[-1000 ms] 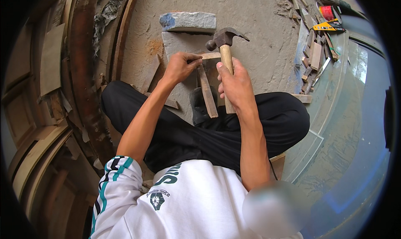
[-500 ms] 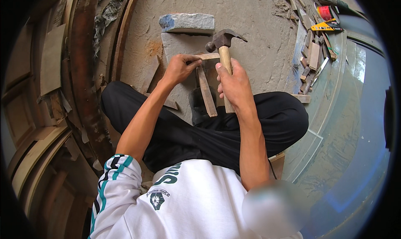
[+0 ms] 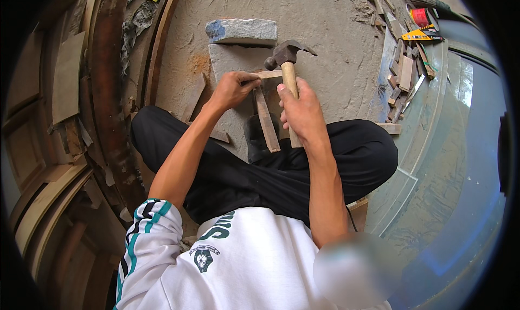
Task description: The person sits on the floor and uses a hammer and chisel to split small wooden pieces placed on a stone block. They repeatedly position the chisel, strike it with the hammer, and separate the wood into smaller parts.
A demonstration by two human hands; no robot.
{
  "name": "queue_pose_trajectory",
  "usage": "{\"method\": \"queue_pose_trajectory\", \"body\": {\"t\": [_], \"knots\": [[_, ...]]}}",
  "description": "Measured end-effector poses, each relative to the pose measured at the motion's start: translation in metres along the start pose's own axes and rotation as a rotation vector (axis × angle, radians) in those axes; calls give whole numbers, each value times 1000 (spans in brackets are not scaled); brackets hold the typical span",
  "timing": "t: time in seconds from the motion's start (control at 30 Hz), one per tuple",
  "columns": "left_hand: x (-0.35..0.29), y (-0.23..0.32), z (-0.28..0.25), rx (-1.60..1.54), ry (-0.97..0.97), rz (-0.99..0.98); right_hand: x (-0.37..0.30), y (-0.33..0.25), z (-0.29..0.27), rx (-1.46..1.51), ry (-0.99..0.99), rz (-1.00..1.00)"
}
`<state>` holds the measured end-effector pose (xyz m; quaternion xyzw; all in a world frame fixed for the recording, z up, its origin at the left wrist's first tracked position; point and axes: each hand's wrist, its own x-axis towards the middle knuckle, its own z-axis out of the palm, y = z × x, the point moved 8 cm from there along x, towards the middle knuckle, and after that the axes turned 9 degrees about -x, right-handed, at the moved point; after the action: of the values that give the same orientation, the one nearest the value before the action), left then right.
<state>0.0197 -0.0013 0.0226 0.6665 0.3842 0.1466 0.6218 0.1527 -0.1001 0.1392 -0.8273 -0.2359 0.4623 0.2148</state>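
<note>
My right hand is wrapped round the wooden handle of a claw hammer, its metal head raised above the work and its claw pointing right. My left hand is closed in a pinch where a narrow wooden strip meets a short wooden crosspiece. What sits between those fingertips is too small to make out. From this joint the strip slants down toward my crossed legs. Beneath it lies a pale stone slab, partly hidden by my hand and the wood.
A rough whitish block with a blue patch lies beyond the slab. Wooden boards and frames crowd the left. Wood offcuts, a red spool and glass sheets are on the right. A loose wood piece lies near my left knee.
The hammer head has dropped slightly and shifted a little left with my right hand. My left hand keeps its pinch at the joint.
</note>
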Motion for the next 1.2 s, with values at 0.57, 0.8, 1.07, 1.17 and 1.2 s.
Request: {"method": "queue_pose_trajectory", "body": {"t": [0.57, 0.8, 1.07, 1.17, 1.2], "knots": [[-13, 2, 4, 26, 137, 150, -8, 8, 13, -244, -32, -81], [-18, -2, 4, -20, 219, 235, -27, -28, 6, -221, 84, -265], [-17, -4, 4, -49, 194, 214, -19, -17, 13, -349, 105, -283], [-15, -2, 2, -12, 192, 236, -25, -30, 5, -255, 138, -272], [-13, -3, 3, -10, 168, 216, -25, -28, 6, -263, 145, -282]]}}
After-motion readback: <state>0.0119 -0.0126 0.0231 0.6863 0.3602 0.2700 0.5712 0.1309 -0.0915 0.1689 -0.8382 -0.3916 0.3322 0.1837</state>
